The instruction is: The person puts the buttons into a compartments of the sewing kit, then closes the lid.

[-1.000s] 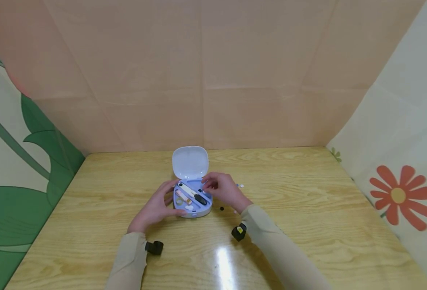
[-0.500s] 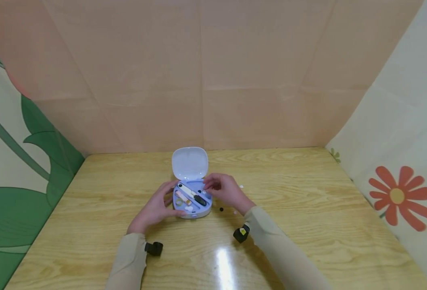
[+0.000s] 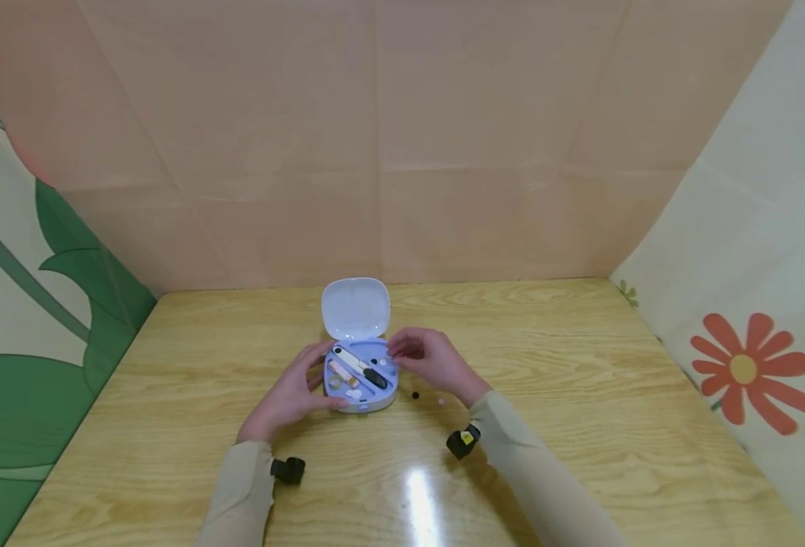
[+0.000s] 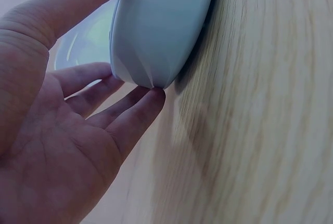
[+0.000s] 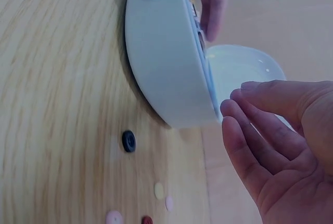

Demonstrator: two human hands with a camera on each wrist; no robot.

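Observation:
A small light-blue box [image 3: 378, 403] stands on the table with its lid [image 3: 356, 310] raised at the back. Its compartments hold a white stick-like tool with a black end [image 3: 375, 377], a pinkish piece [image 3: 340, 372], a ring-like piece [image 3: 336, 382] and small dark and white buttons. My left hand [image 3: 289, 395] grips the box's left side, thumb at the front and fingertips against the wall. My right hand [image 3: 432, 361] hovers at the right rim, fingers loosely bent and thumb near the index finger. Nothing shows between them in the right wrist view.
Loose buttons lie on the wood right of the box: a black button [image 5: 128, 141], a pink button [image 5: 114, 218], a yellowish one [image 5: 158, 190] and a dark red one [image 5: 147, 220]. A pinkish sheet [image 3: 375, 152] hangs behind the table.
My right hand has drawn slightly right and back from the right compartment, baring a white button inside. My left hand keeps its hold on the box.

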